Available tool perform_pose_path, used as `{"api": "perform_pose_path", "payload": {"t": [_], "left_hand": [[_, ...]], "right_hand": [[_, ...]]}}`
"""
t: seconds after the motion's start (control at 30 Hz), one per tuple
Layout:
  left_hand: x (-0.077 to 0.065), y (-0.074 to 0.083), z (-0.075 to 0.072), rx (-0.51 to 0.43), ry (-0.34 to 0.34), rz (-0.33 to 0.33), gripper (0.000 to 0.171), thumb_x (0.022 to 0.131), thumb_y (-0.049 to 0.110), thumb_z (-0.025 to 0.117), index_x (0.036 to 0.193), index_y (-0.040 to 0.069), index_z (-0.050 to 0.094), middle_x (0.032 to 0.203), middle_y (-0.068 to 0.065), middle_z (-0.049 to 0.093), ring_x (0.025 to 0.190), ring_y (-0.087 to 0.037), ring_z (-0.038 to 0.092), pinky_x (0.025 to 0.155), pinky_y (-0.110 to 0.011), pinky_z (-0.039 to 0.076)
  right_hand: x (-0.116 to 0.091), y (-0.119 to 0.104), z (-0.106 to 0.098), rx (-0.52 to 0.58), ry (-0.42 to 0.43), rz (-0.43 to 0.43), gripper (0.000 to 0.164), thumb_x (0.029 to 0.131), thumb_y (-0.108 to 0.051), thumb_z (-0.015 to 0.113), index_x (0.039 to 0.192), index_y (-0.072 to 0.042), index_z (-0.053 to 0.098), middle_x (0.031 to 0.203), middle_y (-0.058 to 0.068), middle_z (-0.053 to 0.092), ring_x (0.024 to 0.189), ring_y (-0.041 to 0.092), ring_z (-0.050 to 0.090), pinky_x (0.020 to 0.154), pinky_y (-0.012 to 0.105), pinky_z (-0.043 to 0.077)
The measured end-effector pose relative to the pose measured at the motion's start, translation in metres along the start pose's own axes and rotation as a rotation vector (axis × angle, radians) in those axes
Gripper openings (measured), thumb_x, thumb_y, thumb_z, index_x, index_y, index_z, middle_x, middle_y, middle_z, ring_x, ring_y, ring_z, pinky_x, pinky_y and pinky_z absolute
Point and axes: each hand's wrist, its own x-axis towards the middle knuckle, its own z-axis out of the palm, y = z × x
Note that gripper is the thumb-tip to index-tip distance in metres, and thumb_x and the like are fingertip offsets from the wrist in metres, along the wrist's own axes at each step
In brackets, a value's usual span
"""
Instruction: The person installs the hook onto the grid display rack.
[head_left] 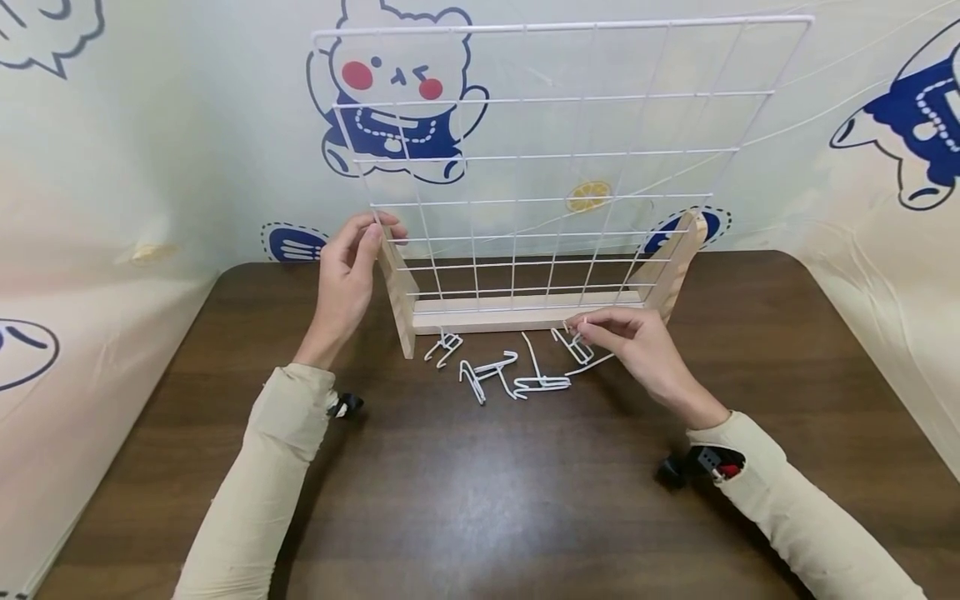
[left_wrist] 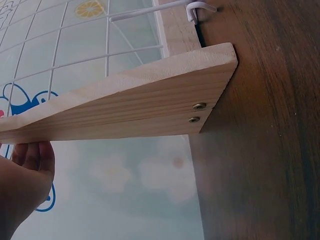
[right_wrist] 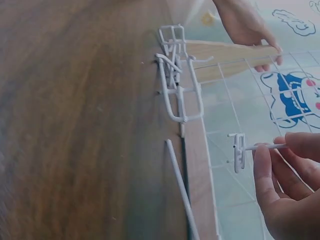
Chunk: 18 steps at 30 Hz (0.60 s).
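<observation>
A white wire grid panel (head_left: 517, 200) leans back in a wooden stand with a base bar (head_left: 525, 315) and two side supports. My left hand (head_left: 348, 267) grips the upper end of the left wooden side support (left_wrist: 125, 107), fingers behind it. Beside the right support, my right hand (head_left: 630, 346) pinches the stem of a white wire hook (right_wrist: 240, 152) between thumb and fingertips. In the right wrist view this hook's double-bar frame hangs clear of the fingers, in front of the grid. Several other white wire hooks (head_left: 542, 383) lie on the table before the base bar.
The brown wooden table (head_left: 480, 500) runs up to a patterned cloth backdrop (head_left: 225, 125) behind the stand. Two screws (left_wrist: 199, 106) show on the left support's outer face. A dark wrist device (head_left: 716, 462) sits at the right cuff.
</observation>
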Motion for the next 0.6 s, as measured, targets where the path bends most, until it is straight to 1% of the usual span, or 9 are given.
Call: {"api": "perform_pose_path", "payload": {"t": [0.1, 0.2, 0.33, 0.37, 0.43, 0.57, 0.6], "left_hand": [[0.001, -0.001, 0.001, 0.01, -0.006, -0.002, 0.029, 0.105, 0.009, 0.045, 0.117, -0.013, 0.059, 0.109, -0.032, 0.063, 0.104, -0.032, 0.064, 0.093, -0.034, 0.049], [0.003, 0.0, 0.0, 0.018, -0.01, -0.001, 0.029, 0.105, 0.009, 0.044, 0.118, -0.013, 0.059, 0.11, -0.032, 0.063, 0.104, -0.033, 0.064, 0.094, -0.036, 0.048], [0.003, -0.001, 0.002, -0.009, -0.009, 0.001, 0.028, 0.105, 0.009, 0.044, 0.117, -0.014, 0.058, 0.108, -0.033, 0.062, 0.101, -0.033, 0.064, 0.093, -0.035, 0.048], [0.003, -0.005, 0.001, -0.018, -0.006, -0.002, 0.028, 0.105, 0.009, 0.045, 0.117, -0.012, 0.059, 0.108, -0.031, 0.063, 0.101, -0.032, 0.064, 0.092, -0.034, 0.048], [0.002, -0.007, 0.0, -0.025, -0.002, -0.004, 0.028, 0.105, 0.009, 0.045, 0.116, -0.013, 0.059, 0.108, -0.032, 0.063, 0.101, -0.032, 0.065, 0.092, -0.033, 0.048], [0.001, -0.007, 0.0, -0.017, 0.003, -0.003, 0.028, 0.106, 0.009, 0.044, 0.116, -0.013, 0.059, 0.107, -0.032, 0.064, 0.101, -0.037, 0.064, 0.091, -0.034, 0.049], [0.0, -0.003, 0.002, -0.017, 0.0, -0.005, 0.029, 0.106, 0.008, 0.043, 0.116, -0.015, 0.057, 0.108, -0.034, 0.062, 0.101, -0.038, 0.064, 0.091, -0.035, 0.049]], "right_hand": [[-0.001, -0.004, -0.005, -0.01, 0.012, -0.018, 0.017, 0.094, -0.008, 0.068, 0.105, 0.003, 0.075, 0.109, 0.014, 0.073, 0.1, 0.013, 0.068, 0.083, 0.022, 0.052], [0.0, -0.009, -0.008, 0.013, 0.02, -0.033, 0.016, 0.094, -0.007, 0.069, 0.105, 0.004, 0.074, 0.11, 0.012, 0.073, 0.103, 0.016, 0.067, 0.084, 0.022, 0.053], [-0.001, -0.014, -0.012, 0.063, 0.018, -0.053, 0.016, 0.093, -0.003, 0.069, 0.103, 0.008, 0.073, 0.109, 0.011, 0.073, 0.104, 0.017, 0.067, 0.085, 0.022, 0.053], [-0.001, -0.016, -0.012, 0.07, 0.015, -0.059, 0.016, 0.092, -0.002, 0.069, 0.103, 0.009, 0.073, 0.108, 0.011, 0.073, 0.104, 0.017, 0.067, 0.085, 0.022, 0.053], [-0.001, -0.018, -0.013, 0.077, 0.004, -0.067, 0.016, 0.092, -0.001, 0.069, 0.102, 0.01, 0.072, 0.107, 0.011, 0.073, 0.104, 0.017, 0.067, 0.085, 0.022, 0.053], [-0.004, -0.023, -0.013, 0.038, 0.005, -0.068, 0.015, 0.092, -0.003, 0.07, 0.102, 0.008, 0.073, 0.106, 0.012, 0.073, 0.101, 0.017, 0.067, 0.082, 0.021, 0.053], [-0.005, -0.023, -0.013, 0.03, 0.013, -0.062, 0.015, 0.092, -0.003, 0.07, 0.102, 0.008, 0.073, 0.106, 0.011, 0.073, 0.1, 0.016, 0.067, 0.08, 0.02, 0.053]]}}
